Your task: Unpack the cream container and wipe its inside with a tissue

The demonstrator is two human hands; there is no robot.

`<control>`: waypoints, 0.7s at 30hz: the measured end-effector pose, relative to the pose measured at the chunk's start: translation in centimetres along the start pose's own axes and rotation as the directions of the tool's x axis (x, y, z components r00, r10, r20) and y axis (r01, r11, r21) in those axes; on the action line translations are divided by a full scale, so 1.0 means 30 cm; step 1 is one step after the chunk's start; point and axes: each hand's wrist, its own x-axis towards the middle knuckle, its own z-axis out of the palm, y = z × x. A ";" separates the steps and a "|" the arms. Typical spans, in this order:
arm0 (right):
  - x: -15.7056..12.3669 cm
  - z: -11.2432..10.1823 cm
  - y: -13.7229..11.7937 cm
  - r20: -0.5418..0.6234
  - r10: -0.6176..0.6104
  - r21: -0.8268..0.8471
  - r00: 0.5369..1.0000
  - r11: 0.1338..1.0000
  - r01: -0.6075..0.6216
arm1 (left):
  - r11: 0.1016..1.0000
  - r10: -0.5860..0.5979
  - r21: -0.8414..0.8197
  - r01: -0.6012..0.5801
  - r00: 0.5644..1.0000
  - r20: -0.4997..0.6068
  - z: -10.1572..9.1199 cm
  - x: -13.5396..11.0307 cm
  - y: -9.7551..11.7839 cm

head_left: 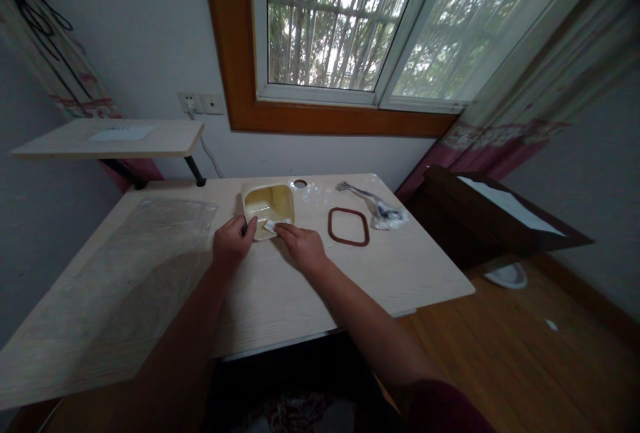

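A cream square container [269, 209] lies on the light wooden desk [280, 293]. My left hand [232, 242] is closed on its near left rim. My right hand [301, 245] pinches a small white piece [271, 225] against the container's near edge. A brown seal ring [349, 226] lies flat to the right of my right hand, apart from the container.
A clear plastic sheet [150, 253] covers the desk's left part. A crumpled clear bag with a utensil [381, 210] lies at the far right. A raised shelf [107, 138] stands at the back left. A dark cabinet [480, 220] sits to the right of the desk.
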 end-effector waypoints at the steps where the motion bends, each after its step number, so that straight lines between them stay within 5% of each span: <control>1: 0.000 -0.001 -0.001 -0.002 0.003 0.005 1.000 1.000 -0.003 | 1.000 0.014 0.011 -0.014 1.000 0.004 -0.001 0.001 0.001; 21: 0.011 -0.044 -0.117 0.077 0.140 0.067 0.987 0.987 -0.145 | 1.000 -0.022 -0.003 0.022 0.994 -0.104 0.008 0.002 -0.014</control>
